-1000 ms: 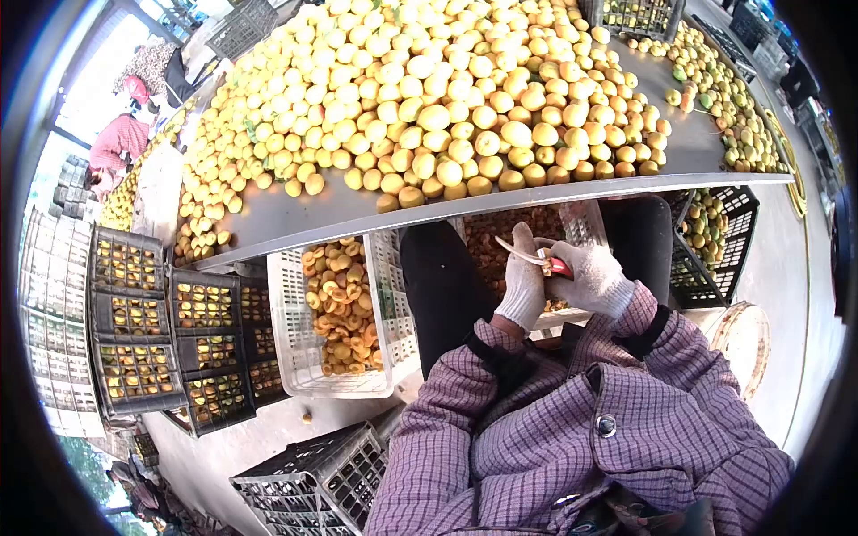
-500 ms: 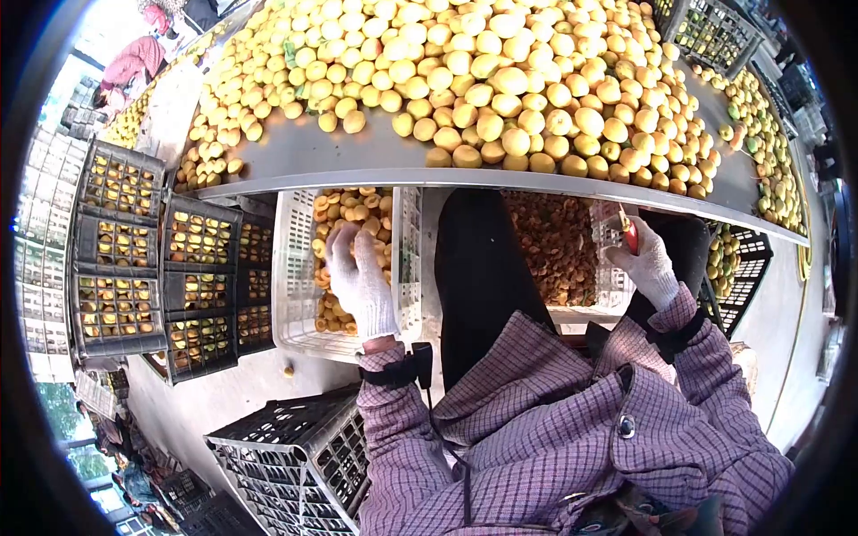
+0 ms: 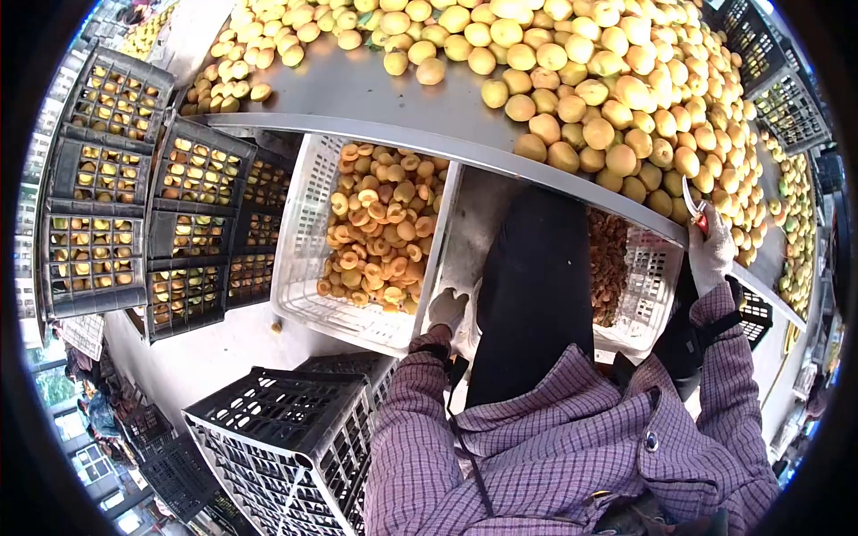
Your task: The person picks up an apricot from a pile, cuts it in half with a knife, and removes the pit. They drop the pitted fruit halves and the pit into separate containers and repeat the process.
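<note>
My right hand [image 3: 711, 249], in a white glove, grips a small curved knife [image 3: 698, 212] with a red handle, at the front edge of the metal table [image 3: 384, 112] beside a heap of yellow-orange fruit [image 3: 617, 116]. Lower down, my left hand [image 3: 448, 308], also gloved, is at the right side of a white crate [image 3: 299, 210] that holds halved fruit [image 3: 380, 223]. The left fingers are partly in shade, and whether they grip anything is unclear. A second white crate [image 3: 657, 277] with dark brown pieces [image 3: 606, 268] is beyond my knee.
Stacked black crates [image 3: 147, 214] full of fruit stand at the left. A black crate [image 3: 277, 406] is on the floor at the lower left. More black crates [image 3: 791, 112] and fruit lie at the upper right.
My left hand has left the halved fruit and moved right and down to the crate's side. My right hand has risen with the knife toward the table edge. The view has shifted.
</note>
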`<state>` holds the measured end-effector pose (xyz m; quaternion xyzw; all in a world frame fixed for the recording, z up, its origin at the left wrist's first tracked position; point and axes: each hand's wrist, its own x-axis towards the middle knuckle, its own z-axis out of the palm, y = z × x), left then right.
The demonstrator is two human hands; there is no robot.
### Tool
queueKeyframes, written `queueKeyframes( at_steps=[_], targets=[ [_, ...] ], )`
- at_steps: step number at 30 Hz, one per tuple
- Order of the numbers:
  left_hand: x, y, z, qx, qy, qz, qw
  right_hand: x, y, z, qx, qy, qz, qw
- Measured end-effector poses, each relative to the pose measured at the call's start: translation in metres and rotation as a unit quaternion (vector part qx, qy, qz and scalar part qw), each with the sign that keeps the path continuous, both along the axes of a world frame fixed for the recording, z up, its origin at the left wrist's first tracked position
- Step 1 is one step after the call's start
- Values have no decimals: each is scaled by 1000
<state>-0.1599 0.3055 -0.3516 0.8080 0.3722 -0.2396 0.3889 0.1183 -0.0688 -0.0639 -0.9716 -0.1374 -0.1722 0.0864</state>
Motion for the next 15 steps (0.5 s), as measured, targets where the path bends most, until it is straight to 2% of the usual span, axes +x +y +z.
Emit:
queueKeyframes(
  at_steps=[4,7,9,11,13,15],
  targets=[
    [16,-19,6,-14,-74,-44,996,13,-2,-6,19,49,-32,998],
    [38,-20,10,18,-21,-5,1000,10,7,3,6,70,-55,996],
    [40,-12,-34,61,1,2,998,11,4,0,18,58,-29,998],
    [35,-6,-45,34,-12,157,987,9,3,-1,21,56,-33,998],
    [25,-5,-50,-10,5,218,976,12,-3,-7,43,49,-42,997],
    [-8,-13,-67,-29,35,217,975,12,0,-4,20,44,-41,998]
  ],
)
